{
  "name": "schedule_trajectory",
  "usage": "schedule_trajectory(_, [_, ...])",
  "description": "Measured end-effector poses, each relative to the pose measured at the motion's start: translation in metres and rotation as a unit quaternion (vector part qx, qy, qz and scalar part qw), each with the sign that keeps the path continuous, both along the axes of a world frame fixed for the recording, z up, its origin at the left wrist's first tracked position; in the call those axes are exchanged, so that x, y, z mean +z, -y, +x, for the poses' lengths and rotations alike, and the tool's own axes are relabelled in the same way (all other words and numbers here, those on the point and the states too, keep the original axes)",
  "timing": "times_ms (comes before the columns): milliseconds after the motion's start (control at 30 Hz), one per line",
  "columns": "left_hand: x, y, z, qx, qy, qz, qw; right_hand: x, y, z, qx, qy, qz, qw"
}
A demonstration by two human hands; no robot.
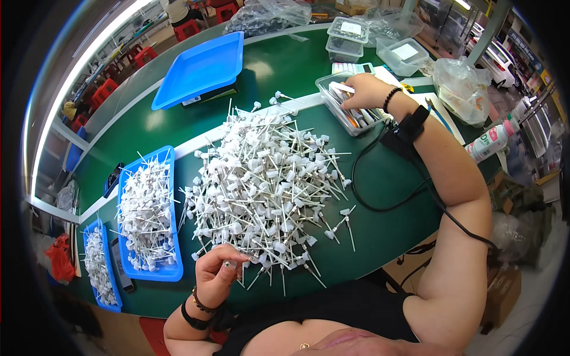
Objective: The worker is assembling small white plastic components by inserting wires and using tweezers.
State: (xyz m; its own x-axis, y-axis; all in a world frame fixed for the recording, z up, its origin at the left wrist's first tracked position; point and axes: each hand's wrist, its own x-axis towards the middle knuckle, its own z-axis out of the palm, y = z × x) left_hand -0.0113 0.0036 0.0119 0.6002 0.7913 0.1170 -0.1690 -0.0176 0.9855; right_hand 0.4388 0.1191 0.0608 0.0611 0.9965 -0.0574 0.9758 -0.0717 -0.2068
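Observation:
My right hand (367,92) reaches into a clear plastic box (350,126) of pens and slim tools at the back right. Its fingers are closed around a white, narrow item (342,88) whose kind I cannot make out. At the near edge of a big heap of small parts (267,172), my left hand (218,274) is closed in a pinch. Whatever lies between its thumb and forefinger is too small to name. Each part in the heap has a thin metal-looking stem and a white plastic head.
Blue trays of similar parts, one larger (180,261) and one smaller (114,305), stand at left. A bare blue tray (199,68) lies farther back. A black cable (359,190) loops by my right arm. Lidded clear boxes (346,47) and a bottle (491,141) sit right.

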Motion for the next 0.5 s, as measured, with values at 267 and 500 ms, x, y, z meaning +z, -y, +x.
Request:
schedule_trajectory(267, [-0.002, -0.001, -0.001, -0.01, -0.008, 0.008, 1.0, -0.001, 0.002, 0.008, -0.029, 0.013, 0.003, 0.999])
schedule_trajectory(500, [-0.002, -0.002, -0.003, -0.011, -0.011, 0.011, 1.0, 0.013, 0.008, 0.019, -0.126, -0.214, -0.083, 0.965])
